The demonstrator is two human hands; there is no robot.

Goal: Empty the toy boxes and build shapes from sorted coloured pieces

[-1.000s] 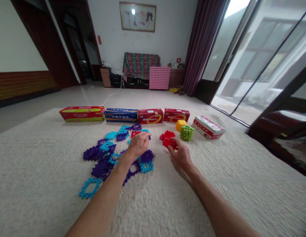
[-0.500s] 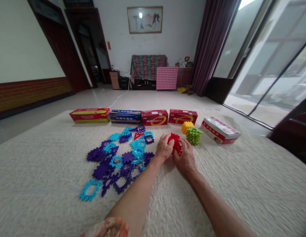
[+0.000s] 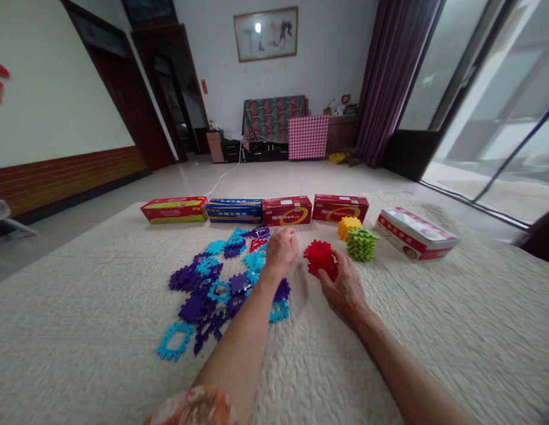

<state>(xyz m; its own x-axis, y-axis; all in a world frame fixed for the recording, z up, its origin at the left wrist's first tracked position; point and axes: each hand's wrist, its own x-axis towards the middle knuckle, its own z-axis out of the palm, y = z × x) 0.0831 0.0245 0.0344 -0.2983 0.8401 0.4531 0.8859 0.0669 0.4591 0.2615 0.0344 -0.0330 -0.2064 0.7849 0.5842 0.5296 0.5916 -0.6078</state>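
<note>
My right hand (image 3: 342, 282) grips a stack of red toothed building tiles (image 3: 321, 258) from its right side, thumb at the near edge and fingers behind. To its left, my left hand (image 3: 281, 251) is raised over the right side of a loose pile, its fingers curled in; whatever they hold, if anything, is hidden. That pile mixes purple toothed tiles (image 3: 193, 307) and light blue toothed tiles (image 3: 219, 291), some solid, some frames. A small red triangular tile (image 3: 257, 244) lies among them, left of my left hand.
A yellow tile stack (image 3: 349, 228) and a green tile stack (image 3: 362, 244) stand right of the red one. Behind are a red-yellow box (image 3: 174, 211), a blue box (image 3: 234, 211) and two red boxes (image 3: 287, 211). A white-red box (image 3: 417, 234) lies right, on the quilted cover (image 3: 101, 307).
My left hand has let go of the red stack and moved left toward the pile. My right hand keeps hold of the stack. The view has shifted slightly left.
</note>
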